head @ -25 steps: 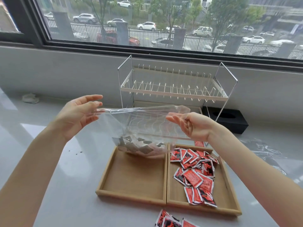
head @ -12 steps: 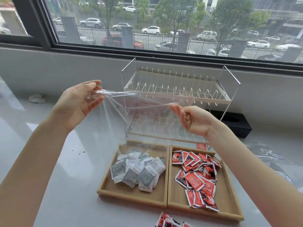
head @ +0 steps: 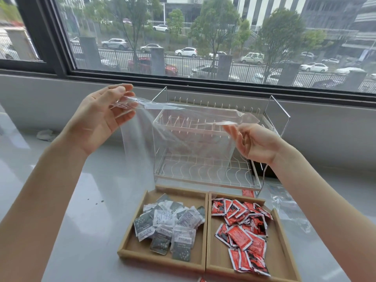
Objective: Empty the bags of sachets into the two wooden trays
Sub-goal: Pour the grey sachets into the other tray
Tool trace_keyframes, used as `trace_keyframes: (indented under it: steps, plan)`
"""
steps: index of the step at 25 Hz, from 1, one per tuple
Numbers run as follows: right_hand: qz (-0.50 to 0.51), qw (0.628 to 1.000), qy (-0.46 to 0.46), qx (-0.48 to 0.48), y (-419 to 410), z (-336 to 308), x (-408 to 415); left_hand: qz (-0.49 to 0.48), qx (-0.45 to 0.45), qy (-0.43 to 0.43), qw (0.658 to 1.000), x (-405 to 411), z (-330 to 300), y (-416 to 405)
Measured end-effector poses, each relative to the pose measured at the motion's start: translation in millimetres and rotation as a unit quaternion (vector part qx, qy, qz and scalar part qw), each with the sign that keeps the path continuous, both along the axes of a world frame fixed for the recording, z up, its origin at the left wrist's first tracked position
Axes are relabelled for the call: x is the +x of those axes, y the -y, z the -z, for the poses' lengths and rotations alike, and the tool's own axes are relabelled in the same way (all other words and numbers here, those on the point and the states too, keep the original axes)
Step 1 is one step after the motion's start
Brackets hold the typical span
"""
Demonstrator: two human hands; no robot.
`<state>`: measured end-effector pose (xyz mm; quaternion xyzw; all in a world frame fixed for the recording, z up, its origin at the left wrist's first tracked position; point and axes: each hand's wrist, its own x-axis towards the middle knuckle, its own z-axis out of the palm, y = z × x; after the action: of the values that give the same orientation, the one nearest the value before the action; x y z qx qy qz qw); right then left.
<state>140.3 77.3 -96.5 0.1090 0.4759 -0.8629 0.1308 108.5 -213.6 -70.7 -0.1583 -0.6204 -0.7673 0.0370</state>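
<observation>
The left hand [head: 101, 117] and right hand [head: 252, 143] each pinch a corner of the clear bag [head: 183, 139], holding it stretched, mouth down, above the trays so nothing stays inside; it hangs empty, higher than half a second ago; grey sachets [head: 168, 228] fill the left tray [head: 130, 237], red sachets [head: 244, 231] the right tray [head: 284, 241].

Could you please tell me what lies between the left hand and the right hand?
In the head view, the empty clear plastic bag stretches between the left hand and the right hand, each pinching one end of it.
</observation>
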Motion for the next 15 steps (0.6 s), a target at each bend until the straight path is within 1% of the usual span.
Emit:
trace_keyframes:
  steps: [3, 4, 5, 7, 8, 10, 11, 13, 15]
  plan:
    - [-0.03, 0.998, -0.017, 0.056, -8.1, -3.4, 5.2, 0.002, -0.003, -0.003, 1.0, 4.1, 1.4, -8.1]
    - [-0.03, 0.995, -0.015, 0.09, -11.0, -2.8, 6.4, 0.003, -0.003, 0.005, 1.0, 6.9, 2.0, -11.5]
    - [-0.026, 0.99, -0.015, 0.138, -14.8, -1.0, 6.8, 0.007, -0.006, 0.016, 1.0, 8.9, 3.9, -14.2]
    - [-0.003, 0.968, -0.02, 0.251, -23.8, 4.6, 8.4, 0.028, -0.024, 0.051, 0.998, 12.7, 9.8, -17.8]
    - [0.005, 0.959, -0.028, 0.283, -28.0, 6.6, 10.3, 0.035, -0.037, 0.074, 0.996, 15.5, 12.6, -20.3]
    - [0.023, 0.959, -0.046, 0.28, -37.5, 12.9, 14.3, 0.018, -0.106, 0.087, 0.99, 20.6, 24.9, -27.1]
    - [0.029, 0.96, -0.056, 0.273, -41.7, 17.1, 17.2, 0.004, -0.152, 0.079, 0.985, 21.6, 35.1, -30.4]
    - [0.032, 0.952, -0.078, 0.295, -48.5, 28.5, 24.0, 0.002, -0.215, 0.085, 0.973, 23.4, 55.8, -38.4]
    - [0.028, 0.937, -0.105, 0.331, -54.6, 46.1, 31.4, 0.019, -0.267, 0.141, 0.953, 19.1, 85.4, -44.1]
